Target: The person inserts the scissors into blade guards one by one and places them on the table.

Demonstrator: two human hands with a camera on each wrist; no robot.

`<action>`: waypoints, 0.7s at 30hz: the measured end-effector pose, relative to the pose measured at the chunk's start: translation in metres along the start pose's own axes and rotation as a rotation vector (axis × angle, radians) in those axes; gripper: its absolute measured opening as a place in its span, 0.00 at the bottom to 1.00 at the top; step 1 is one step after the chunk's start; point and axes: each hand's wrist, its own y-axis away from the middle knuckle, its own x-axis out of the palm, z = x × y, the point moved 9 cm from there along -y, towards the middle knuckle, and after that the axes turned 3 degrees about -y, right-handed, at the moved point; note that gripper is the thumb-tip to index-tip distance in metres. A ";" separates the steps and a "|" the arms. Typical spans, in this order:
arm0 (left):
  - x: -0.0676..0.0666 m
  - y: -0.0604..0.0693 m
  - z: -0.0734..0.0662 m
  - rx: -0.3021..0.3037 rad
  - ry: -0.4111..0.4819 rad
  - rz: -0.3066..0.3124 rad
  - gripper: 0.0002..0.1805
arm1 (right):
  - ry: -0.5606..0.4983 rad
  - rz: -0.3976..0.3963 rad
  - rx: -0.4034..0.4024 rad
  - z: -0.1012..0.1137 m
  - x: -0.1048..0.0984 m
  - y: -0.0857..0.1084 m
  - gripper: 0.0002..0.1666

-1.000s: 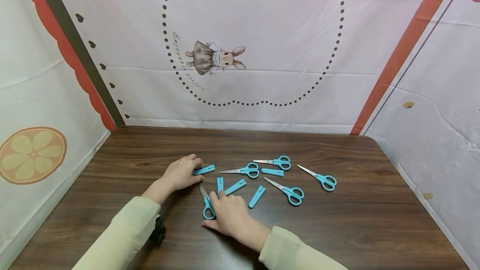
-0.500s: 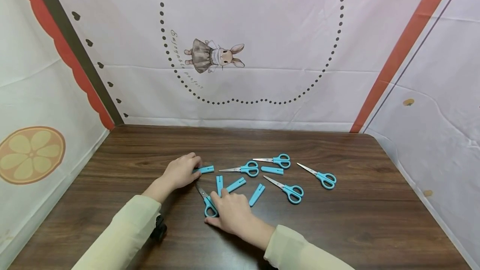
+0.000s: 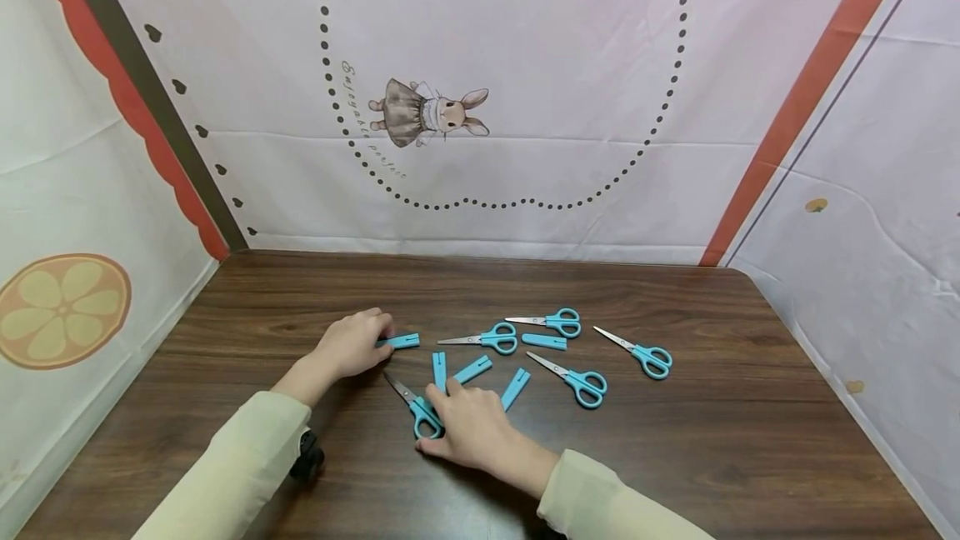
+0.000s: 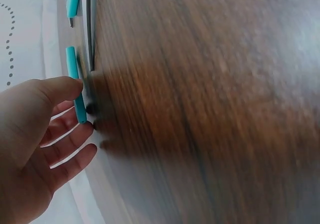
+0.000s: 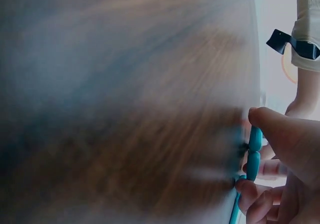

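nearest on the bench (image 3: 712, 457), the right hand (image 3: 476, 427) pinches blue-handled scissors (image 3: 426, 413) by the handles; just past it lie three blade covers (image 3: 474, 369); the left hand (image 3: 352, 347) pinches a fourth cover (image 3: 403, 341); four more scissors (image 3: 583, 387) and a fifth cover (image 3: 544, 342) lie to its right.

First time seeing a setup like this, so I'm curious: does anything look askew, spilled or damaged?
The rabbit on the back cloth is printed sideways, as if the cloth were hung turned. Scissors and caps are scattered, every blade bare, but nothing looks spilled or visibly damaged.
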 end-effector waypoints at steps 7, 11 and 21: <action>-0.002 0.002 0.002 -0.008 0.004 0.030 0.06 | -0.035 -0.028 -0.033 -0.001 -0.002 0.002 0.29; -0.003 0.003 0.001 -0.003 0.007 0.035 0.06 | -0.046 -0.038 -0.048 -0.001 -0.004 0.003 0.29; -0.005 0.007 0.002 0.017 -0.012 0.016 0.06 | -0.057 -0.007 -0.057 -0.006 -0.006 0.003 0.29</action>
